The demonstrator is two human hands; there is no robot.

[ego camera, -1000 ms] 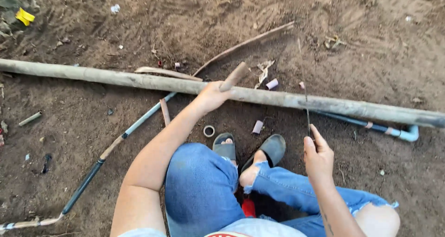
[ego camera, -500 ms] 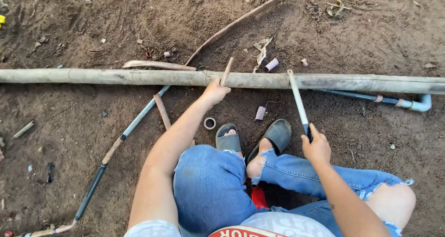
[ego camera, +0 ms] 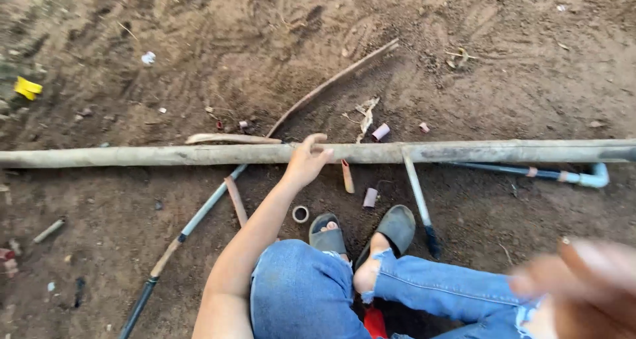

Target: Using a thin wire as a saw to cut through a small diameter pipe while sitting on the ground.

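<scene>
Across the middle of the frame a long grey pole [ego camera: 165, 155] is laid on the bare dirt ground [ego camera: 464, 80], running from the left edge to the right edge. At the centre of the frame the left hand [ego camera: 306, 161] is stretched out over the pole, its fingers spread and open, with nothing held; whether the palm is touching the pole cannot be told. At the lower right corner the right hand [ego camera: 583, 286] is seen close to the camera and badly blurred; the fingers look spread, but how far its grip is open, and whether anything is held, cannot be told.

Just below the pole, right of the left hand, a short stick [ego camera: 347, 176] is lying on the dirt. Further right a saw [ego camera: 419, 203] is leaned with its pale blade against the pole and its dark handle down beside the grey sandals [ego camera: 396, 225]. A small ring [ego camera: 301, 214] and a short pink tube piece [ego camera: 370, 197] are seen near the sandals. A thin blue pipe [ego camera: 192, 223] is run from under the pole down to the lower left, and another blue pipe with an elbow [ego camera: 583, 177] is seen below the pole at the right edge. Blue jeans [ego camera: 305, 292] fill the bottom centre.
</scene>
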